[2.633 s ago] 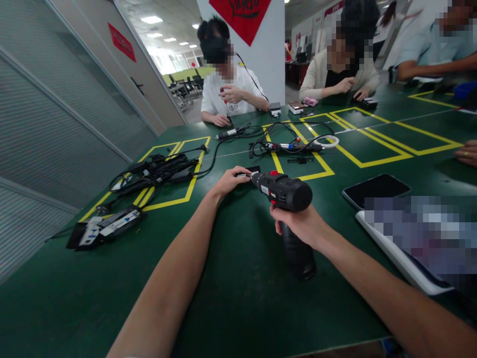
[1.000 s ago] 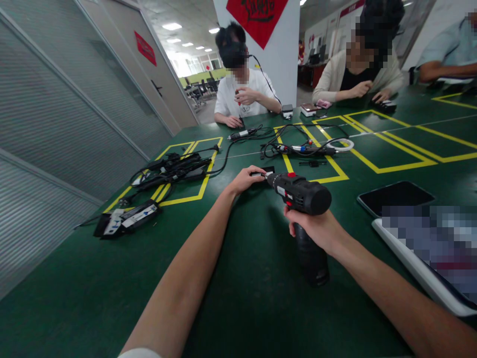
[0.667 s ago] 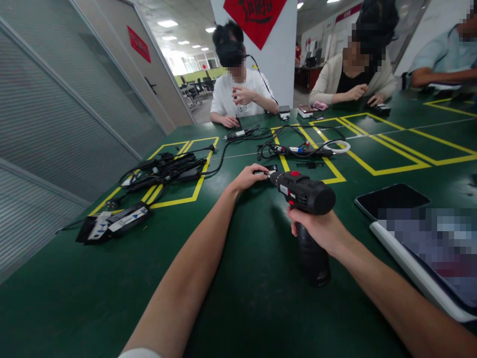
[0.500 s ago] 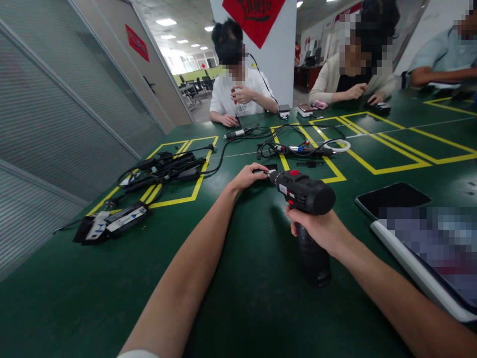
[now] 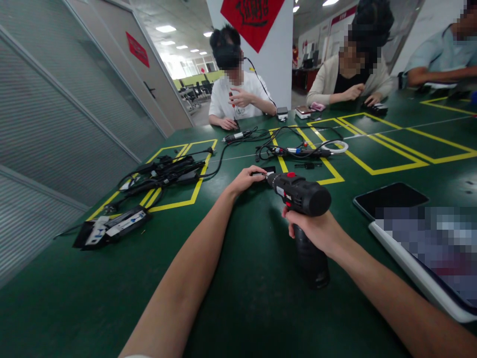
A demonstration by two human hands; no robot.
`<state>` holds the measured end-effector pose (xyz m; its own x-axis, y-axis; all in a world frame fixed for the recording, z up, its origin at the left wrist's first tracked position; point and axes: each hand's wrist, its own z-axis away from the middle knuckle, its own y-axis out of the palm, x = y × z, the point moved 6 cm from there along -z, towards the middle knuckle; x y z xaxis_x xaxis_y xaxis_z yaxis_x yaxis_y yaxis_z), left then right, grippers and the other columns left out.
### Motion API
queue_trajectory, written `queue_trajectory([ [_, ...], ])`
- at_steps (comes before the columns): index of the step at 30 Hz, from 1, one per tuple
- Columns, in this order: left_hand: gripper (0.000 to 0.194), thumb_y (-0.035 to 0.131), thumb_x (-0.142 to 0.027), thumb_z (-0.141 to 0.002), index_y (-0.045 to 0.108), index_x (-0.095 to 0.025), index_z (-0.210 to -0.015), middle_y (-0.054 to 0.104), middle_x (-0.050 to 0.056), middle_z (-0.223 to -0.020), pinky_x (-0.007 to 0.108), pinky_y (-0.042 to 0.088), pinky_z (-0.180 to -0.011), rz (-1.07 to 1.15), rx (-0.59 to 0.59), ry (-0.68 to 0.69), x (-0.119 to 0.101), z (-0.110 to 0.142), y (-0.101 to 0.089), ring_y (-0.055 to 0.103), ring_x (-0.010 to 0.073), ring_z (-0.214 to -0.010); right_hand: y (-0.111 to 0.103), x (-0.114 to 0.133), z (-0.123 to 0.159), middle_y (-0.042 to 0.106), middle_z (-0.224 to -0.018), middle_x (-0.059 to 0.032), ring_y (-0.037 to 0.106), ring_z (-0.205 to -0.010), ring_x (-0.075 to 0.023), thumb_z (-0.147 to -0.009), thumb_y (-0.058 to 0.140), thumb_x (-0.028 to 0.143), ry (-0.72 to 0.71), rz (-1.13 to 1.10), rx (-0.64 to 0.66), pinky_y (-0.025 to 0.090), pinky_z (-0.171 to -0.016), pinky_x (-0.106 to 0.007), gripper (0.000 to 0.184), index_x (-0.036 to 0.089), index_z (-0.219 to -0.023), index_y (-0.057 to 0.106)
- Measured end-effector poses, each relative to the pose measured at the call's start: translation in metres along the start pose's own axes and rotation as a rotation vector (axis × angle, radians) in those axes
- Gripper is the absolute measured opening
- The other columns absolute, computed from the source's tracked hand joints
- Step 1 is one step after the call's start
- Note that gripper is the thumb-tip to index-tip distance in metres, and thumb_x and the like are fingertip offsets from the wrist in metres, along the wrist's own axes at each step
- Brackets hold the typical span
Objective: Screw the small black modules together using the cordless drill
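Note:
My right hand is wrapped round the handle of a black cordless drill with red buttons. The drill points away from me, and its chuck end reaches my left fingertips. Stretched forward over the green table, my left hand has its fingers closed on a small black part, just at the drill's tip. Fingers and chuck cover most of that part, so its shape and the bit's contact with it cannot be made out.
Black cables and adapters lie left, beside a black-and-white piece. Corded tools lie beyond my hands. A dark phone and a larger screen device lie right. Yellow tape marks the green table. Several people sit opposite.
The view has shifted very slightly. Both hands and the drill keep nearly the same place, with the drill's tip still at my left fingers.

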<state>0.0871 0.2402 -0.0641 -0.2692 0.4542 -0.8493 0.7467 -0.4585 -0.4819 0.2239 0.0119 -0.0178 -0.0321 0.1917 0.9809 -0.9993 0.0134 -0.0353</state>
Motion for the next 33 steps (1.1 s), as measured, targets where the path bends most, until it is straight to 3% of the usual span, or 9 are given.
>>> queue_trajectory([
  [13, 0.03, 0.068, -0.033, -0.07, 0.074, -0.02, -0.097, 0.066, 0.007, -0.111, 0.043, 0.039, -0.105, 0.05, 0.0, -0.034, 0.0012, -0.0001, 0.0013, 0.057, 0.0246, -0.109, 0.0016, 0.0054, 0.0032, 0.059, -0.052, -0.002, 0.058, -0.051, -0.017, -0.07, 0.062, 0.02, 0.013, 0.058, -0.001, 0.043, -0.053, -0.031, 0.004, 0.018, -0.074, 0.061],
  [33, 0.032, 0.07, -0.035, -0.072, 0.074, -0.019, -0.099, 0.066, 0.007, -0.112, 0.04, 0.038, -0.105, 0.052, 0.011, -0.014, 0.0017, -0.0011, 0.0015, 0.057, 0.0236, -0.11, 0.0011, 0.0001, -0.0002, 0.06, -0.057, -0.0003, 0.057, -0.049, -0.0144, -0.068, 0.062, 0.019, -0.001, -0.013, -0.006, 0.044, -0.052, -0.029, 0.008, 0.018, -0.075, 0.06],
])
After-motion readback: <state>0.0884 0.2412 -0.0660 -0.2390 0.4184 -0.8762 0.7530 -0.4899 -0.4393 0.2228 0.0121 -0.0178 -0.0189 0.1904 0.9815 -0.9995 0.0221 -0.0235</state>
